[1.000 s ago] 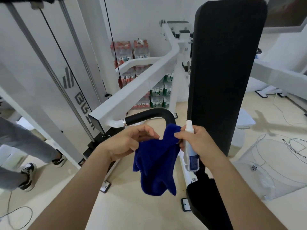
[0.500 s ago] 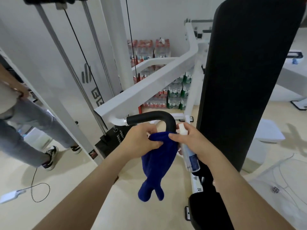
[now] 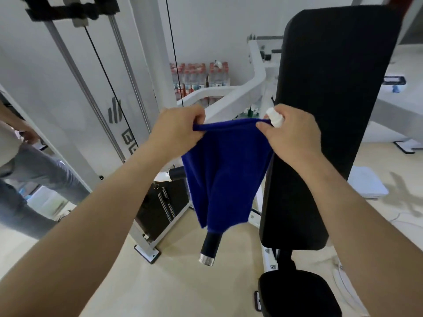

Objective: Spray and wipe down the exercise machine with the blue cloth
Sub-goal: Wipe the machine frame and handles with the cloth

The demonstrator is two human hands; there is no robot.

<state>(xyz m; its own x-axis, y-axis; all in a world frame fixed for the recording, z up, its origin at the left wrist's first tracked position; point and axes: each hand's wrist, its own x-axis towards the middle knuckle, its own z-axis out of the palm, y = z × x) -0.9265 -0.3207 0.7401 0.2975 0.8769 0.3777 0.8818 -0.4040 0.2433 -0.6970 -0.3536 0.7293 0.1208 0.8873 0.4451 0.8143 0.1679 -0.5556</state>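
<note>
The blue cloth (image 3: 225, 170) hangs spread out between my two hands, its top edge pulled taut. My left hand (image 3: 177, 131) pinches its left corner. My right hand (image 3: 291, 133) pinches the right corner and also holds the white spray bottle (image 3: 275, 116), of which only the top shows. Behind the cloth is the exercise machine: a white arm (image 3: 233, 99), a black grip handle (image 3: 210, 247) with a chrome end poking out below the cloth, and a tall black back pad (image 3: 332, 110) on the right.
A black seat pad (image 3: 297, 294) sits at the bottom right. The weight stack (image 3: 160, 209), guide rods and cable stand to the left. Another person's legs (image 3: 27, 179) are at the far left. Packs of bottled water (image 3: 199, 76) line the back wall.
Both hands have risen and moved apart, pulling the bunched cloth open into a flat sheet. The cloth now covers the curved black handle. The camera view has tilted downward.
</note>
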